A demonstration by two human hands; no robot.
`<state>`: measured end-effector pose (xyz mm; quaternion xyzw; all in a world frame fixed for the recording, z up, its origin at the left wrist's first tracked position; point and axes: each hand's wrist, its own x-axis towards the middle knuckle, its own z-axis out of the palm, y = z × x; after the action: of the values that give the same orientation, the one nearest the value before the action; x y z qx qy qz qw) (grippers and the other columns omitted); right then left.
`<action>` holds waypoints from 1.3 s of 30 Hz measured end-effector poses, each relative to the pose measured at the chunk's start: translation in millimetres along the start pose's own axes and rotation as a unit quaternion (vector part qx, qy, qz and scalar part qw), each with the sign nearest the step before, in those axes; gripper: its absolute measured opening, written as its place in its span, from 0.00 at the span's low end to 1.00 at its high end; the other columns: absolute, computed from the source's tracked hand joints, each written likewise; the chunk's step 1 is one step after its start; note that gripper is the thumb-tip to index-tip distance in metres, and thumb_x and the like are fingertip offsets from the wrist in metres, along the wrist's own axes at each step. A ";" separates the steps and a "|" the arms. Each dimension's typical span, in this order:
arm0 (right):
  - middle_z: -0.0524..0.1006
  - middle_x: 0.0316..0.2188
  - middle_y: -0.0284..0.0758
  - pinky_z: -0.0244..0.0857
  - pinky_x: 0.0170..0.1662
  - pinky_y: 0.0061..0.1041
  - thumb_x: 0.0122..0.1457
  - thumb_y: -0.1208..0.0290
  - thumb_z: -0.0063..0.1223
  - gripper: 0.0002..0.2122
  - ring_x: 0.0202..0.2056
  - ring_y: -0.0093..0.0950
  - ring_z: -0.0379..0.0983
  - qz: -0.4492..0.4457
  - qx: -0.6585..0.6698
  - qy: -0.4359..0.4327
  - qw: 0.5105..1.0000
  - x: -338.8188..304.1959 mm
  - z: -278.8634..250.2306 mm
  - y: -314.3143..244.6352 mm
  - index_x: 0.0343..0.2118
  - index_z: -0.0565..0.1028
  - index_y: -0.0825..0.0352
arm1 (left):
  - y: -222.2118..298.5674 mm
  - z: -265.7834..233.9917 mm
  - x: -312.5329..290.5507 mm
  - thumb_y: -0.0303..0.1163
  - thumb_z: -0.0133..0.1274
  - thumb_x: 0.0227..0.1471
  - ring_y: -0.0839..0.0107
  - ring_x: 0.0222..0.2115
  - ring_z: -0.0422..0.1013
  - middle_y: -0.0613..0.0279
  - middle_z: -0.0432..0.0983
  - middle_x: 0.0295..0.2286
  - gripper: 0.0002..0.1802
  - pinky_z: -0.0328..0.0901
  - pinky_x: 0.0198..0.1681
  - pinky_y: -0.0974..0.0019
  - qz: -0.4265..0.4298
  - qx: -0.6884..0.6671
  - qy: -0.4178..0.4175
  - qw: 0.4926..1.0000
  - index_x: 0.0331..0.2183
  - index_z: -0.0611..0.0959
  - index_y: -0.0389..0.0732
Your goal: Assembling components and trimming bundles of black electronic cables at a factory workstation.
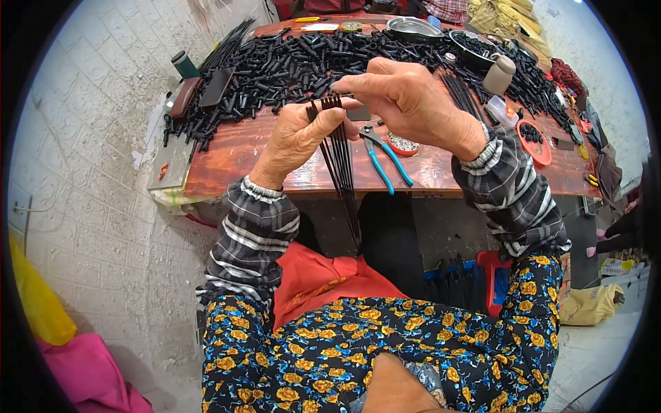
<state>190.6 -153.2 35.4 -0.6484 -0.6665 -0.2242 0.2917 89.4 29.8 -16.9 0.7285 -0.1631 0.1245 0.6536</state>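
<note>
My left hand [295,136] is closed around a bundle of thin black rods [341,166]. They hang down past the table's near edge, with their upper ends level with my fingers. Just above those ends is my right hand [420,103], its thumb and fingers drawn together near the rod tips. Whatever it pinches is too small or hidden to make out. Blue-handled pliers [383,162] lie on the table right beside the bundle. Next to them, under my right wrist, is a small red dish [407,153] of tiny silvery parts.
Black tubular parts [296,65] heap across the far half of the reddish table [234,162]. More long rods [463,96] lie at right, near a bottle [500,74] and an orange plate [546,155] of black pieces. A phone [217,87] rests at left. Metal trays [414,27] stand behind.
</note>
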 end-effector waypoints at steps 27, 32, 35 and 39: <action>0.65 0.21 0.37 0.60 0.25 0.32 0.49 0.84 0.47 0.23 0.21 0.36 0.66 -0.002 -0.042 -0.043 0.998 2.3 2.6 1.2 0.48 0.75 0.53 | 2.1 -13.7 -0.4 0.44 0.47 0.60 0.82 0.28 0.70 0.67 0.78 0.25 0.22 0.65 0.32 0.74 0.009 0.100 0.006 0.995 0.30 0.82 0.33; 0.70 0.21 0.39 0.65 0.27 0.36 0.53 0.80 0.45 0.19 0.23 0.38 0.70 0.015 -0.033 -0.062 0.997 4.7 -2.4 -0.6 0.46 0.76 0.51 | -6.5 -14.2 4.7 0.44 0.48 0.59 0.81 0.28 0.71 0.65 0.79 0.26 0.22 0.65 0.32 0.74 -0.006 0.044 -0.006 0.999 0.31 0.83 0.33; 0.69 0.22 0.38 0.61 0.26 0.32 0.49 0.85 0.47 0.20 0.22 0.35 0.66 0.019 0.026 -0.027 0.999 -0.3 7.1 6.0 0.45 0.77 0.59 | -3.0 -10.0 8.5 0.45 0.49 0.59 0.78 0.28 0.73 0.63 0.79 0.27 0.23 0.67 0.33 0.74 0.003 0.040 -0.006 0.999 0.31 0.83 0.32; 0.70 0.23 0.38 0.62 0.28 0.32 0.49 0.85 0.46 0.20 0.24 0.35 0.68 0.033 0.058 -0.003 0.998 -3.5 10.3 3.6 0.45 0.77 0.60 | -10.9 -9.8 11.1 0.46 0.49 0.58 0.76 0.29 0.75 0.60 0.80 0.27 0.23 0.69 0.34 0.72 0.008 0.013 -0.012 1.000 0.32 0.82 0.31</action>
<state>193.1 -148.6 25.3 -0.6529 -0.6576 -0.1734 0.3336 104.3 39.6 -21.3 0.7373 -0.1748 0.1234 0.6408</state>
